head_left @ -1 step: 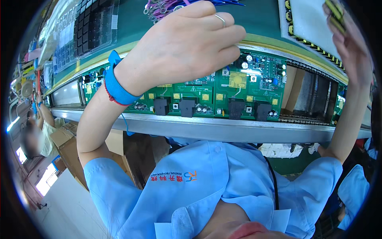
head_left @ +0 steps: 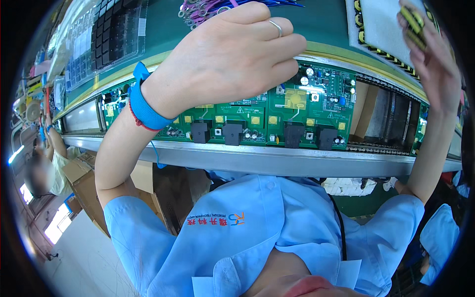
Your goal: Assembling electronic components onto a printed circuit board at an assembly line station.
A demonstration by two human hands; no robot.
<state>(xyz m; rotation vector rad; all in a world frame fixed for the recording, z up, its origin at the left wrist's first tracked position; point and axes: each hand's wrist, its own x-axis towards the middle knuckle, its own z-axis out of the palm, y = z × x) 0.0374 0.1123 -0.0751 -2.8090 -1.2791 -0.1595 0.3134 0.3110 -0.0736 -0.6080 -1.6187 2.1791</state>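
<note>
Circuit board (head_left: 297, 116) under left hand (head_left: 232, 54)

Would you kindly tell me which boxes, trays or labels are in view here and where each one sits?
Brown cardboard box: lower left, under the bench edge, flaps open.
Clear plastic tray of black parts: upper left, on the green bench.
White foam tray edged with yellow-black rings: upper right, beside the right hand.
Yellow triangular warning label: green circuit board, below the left hand.
</note>
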